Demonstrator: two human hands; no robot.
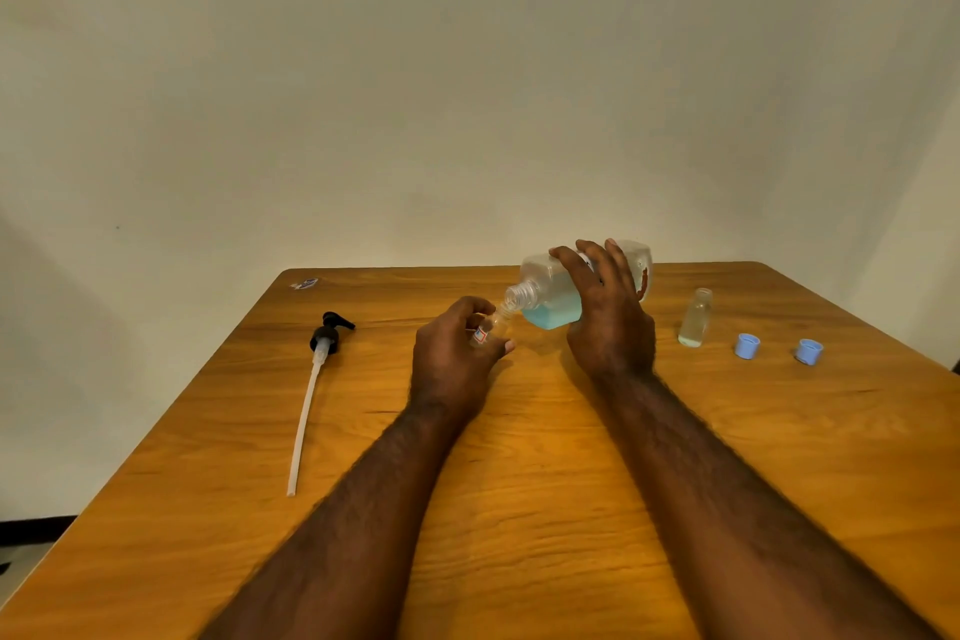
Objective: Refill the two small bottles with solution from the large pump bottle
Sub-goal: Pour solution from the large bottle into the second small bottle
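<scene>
My right hand (608,317) grips the large clear bottle (550,291), which is tipped on its side with blue solution pooled low and its open threaded neck pointing left. My left hand (454,353) holds a small clear bottle (485,330) with a red and blue label, tilted so its mouth meets the large bottle's neck. A second small bottle (695,318) stands upright and uncapped to the right, with a little clear liquid at the bottom. Two blue caps (747,346) (808,351) lie further right.
The black pump head with its long white tube (311,390) lies on the wooden table (519,483) at the left. A small wrapper or label scrap (304,283) sits near the far left edge. A plain wall stands behind.
</scene>
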